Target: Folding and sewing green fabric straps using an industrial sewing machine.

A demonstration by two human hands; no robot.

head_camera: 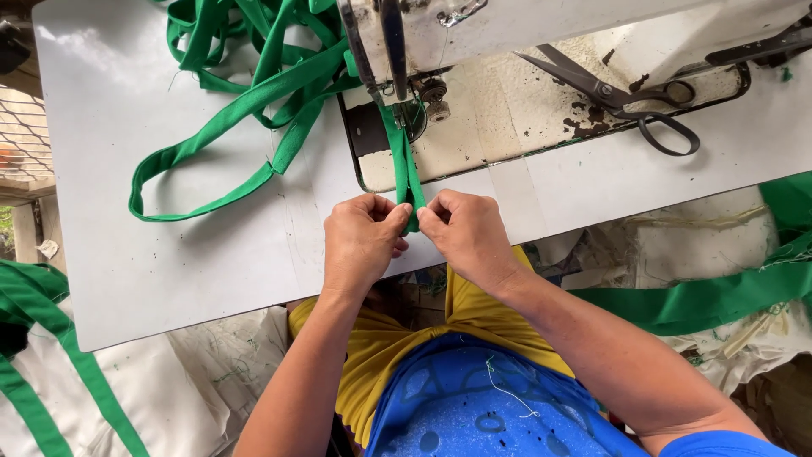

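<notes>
While your left hand point(362, 241) and right hand point(468, 235) pinch the folded green strap point(404, 169) between thumbs and fingertips at the table's point(152, 254) near edge, it runs straight up under the sewing machine's point(440, 34) presser foot point(412, 114). Uneven tension between your hands could skew the fold and send the seam off the edge. The needle looks raised, though it's partly hidden. Watch the sewn strap heaped behind point(245, 68); a snag there would jerk the feed.
</notes>
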